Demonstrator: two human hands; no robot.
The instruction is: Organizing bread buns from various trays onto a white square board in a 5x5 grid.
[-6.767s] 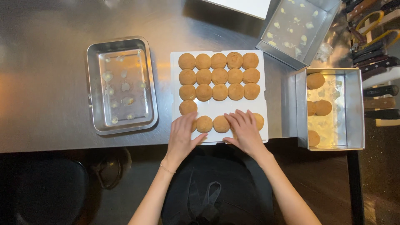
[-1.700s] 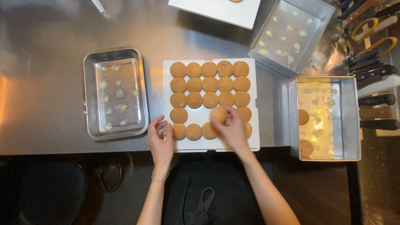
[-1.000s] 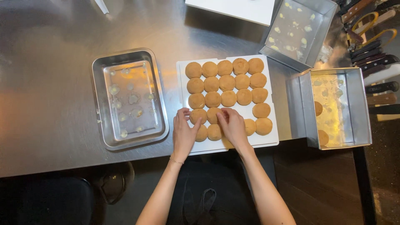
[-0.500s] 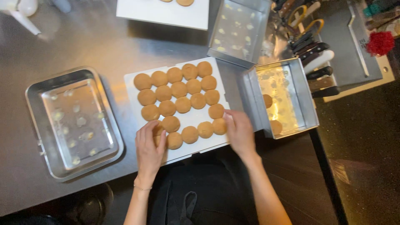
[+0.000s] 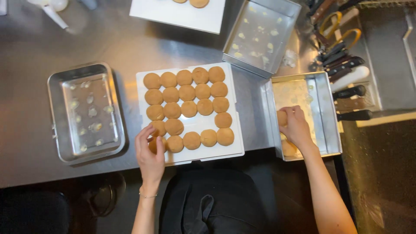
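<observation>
A white square board [image 5: 237, 143] on the steel counter carries several round tan cookies [image 5: 189, 108] in rows. My left hand [image 5: 149, 150] rests on the bottom-left cookie of the board, fingers spread over it. My right hand [image 5: 295, 127] reaches into a metal tray [image 5: 326, 113] to the right of the board. Its fingers close on a tan cookie [image 5: 282, 118] at the tray's left wall. Another cookie [image 5: 288, 148] lies in the tray just below that hand.
A metal tray [image 5: 56, 117] with greasy spots sits left of the board. A tilted square tin [image 5: 260, 32] leans behind the right tray. Another white board [image 5: 173, 15] with cookies lies at the back. Dark-handled knives [image 5: 349, 78] lie at the right.
My right hand left the board and moved right into the metal tray, closing on a cookie. My left hand stayed at the board's bottom-left corner. The view shifted.
</observation>
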